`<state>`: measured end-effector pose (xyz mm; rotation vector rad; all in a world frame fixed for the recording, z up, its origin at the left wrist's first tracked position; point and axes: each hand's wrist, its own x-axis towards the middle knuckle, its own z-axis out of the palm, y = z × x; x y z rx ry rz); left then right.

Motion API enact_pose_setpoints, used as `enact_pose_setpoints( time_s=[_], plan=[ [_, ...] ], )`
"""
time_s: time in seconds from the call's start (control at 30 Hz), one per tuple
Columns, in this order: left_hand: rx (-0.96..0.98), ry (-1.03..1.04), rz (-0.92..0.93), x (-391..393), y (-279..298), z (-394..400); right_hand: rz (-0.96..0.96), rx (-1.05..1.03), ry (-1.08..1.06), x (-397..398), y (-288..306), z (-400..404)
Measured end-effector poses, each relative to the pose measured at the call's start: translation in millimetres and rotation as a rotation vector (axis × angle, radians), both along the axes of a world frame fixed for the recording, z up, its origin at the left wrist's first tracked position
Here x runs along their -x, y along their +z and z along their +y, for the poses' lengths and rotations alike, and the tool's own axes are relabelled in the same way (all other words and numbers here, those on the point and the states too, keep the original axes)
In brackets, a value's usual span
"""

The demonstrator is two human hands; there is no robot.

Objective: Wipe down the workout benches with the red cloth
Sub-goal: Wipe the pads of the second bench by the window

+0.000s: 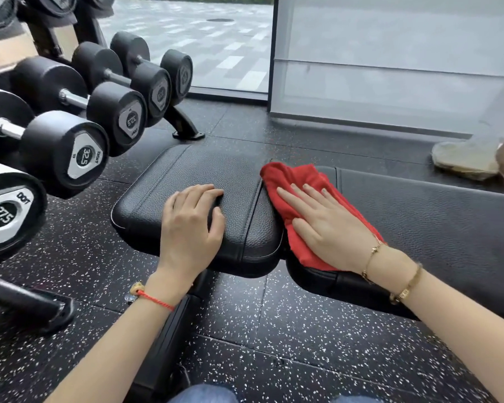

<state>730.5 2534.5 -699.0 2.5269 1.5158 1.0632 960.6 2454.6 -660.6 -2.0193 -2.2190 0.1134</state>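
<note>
A black padded workout bench lies across the middle, its seat pad (204,170) to the left and its long back pad (437,222) to the right. The red cloth (291,178) is spread over the near end of the back pad, at the gap between the two pads. My right hand (329,228) presses flat on the cloth with straight fingers. My left hand (191,225) rests on the seat pad, with its fingers bent and the fingertips pressing on the leather. It holds nothing.
A rack of black dumbbells (79,146) stands close on the left, one rack foot (186,132) on the speckled rubber floor (303,338). A glass wall (390,68) runs behind the bench. Another person's shoe (463,161) is at the far right.
</note>
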Motion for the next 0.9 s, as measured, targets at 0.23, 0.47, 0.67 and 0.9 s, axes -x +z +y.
enact_pose_setpoints(
  time_s=[0.23, 0.47, 0.67, 0.9],
  plan=[
    [0.027, -0.007, -0.008, 0, 4, -3, 0.075, 0.081, -0.254, -29, 10, 55],
    [0.030, 0.003, -0.011, -2, 4, -4, 0.054, 0.030, -0.105, -5, 0, 7],
    [0.038, 0.003, -0.001, -2, 4, -3, 0.133, 0.060, 0.025, 16, 5, 16],
    [0.030, 0.068, 0.020, 22, 8, 0, 0.175, 0.053, 0.075, 58, 6, 101]
  ],
)
